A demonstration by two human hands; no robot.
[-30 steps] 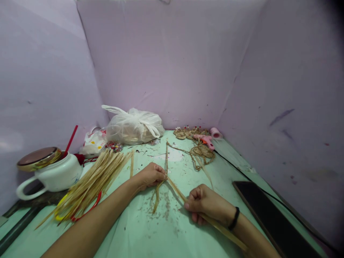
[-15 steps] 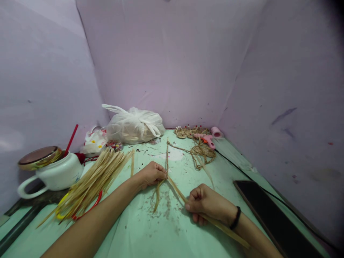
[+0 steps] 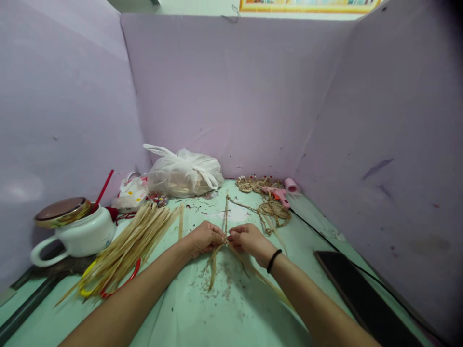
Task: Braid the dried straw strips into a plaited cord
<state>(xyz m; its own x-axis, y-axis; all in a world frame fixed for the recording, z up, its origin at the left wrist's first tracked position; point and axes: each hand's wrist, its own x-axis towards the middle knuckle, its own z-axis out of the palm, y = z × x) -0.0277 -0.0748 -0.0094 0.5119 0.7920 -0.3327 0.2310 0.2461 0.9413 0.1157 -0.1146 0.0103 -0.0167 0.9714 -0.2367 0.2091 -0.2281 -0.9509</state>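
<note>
My left hand (image 3: 203, 238) and my right hand (image 3: 249, 241) meet at the middle of the green table (image 3: 188, 313). Both pinch a braid of dried straw strips (image 3: 224, 239) where the plaited part ends. The plaited cord (image 3: 225, 214) runs away from the hands toward the back wall. Loose strip ends (image 3: 212, 267) trail toward me, and one long strip (image 3: 267, 284) lies under my right forearm. A black band sits on my right wrist.
A bundle of straw strips (image 3: 126, 248) lies at the left over red and yellow scissors handles (image 3: 108, 289). A white lidded mug (image 3: 75, 231) stands far left. At the back are a white plastic bag (image 3: 184, 171), coiled braid (image 3: 273, 209) and a pink glue gun (image 3: 277, 194). A dark phone (image 3: 358, 294) lies at the right.
My right hand slid up along the long strip, from near the front to the braid point beside my left hand. The camera tilted upward a little.
</note>
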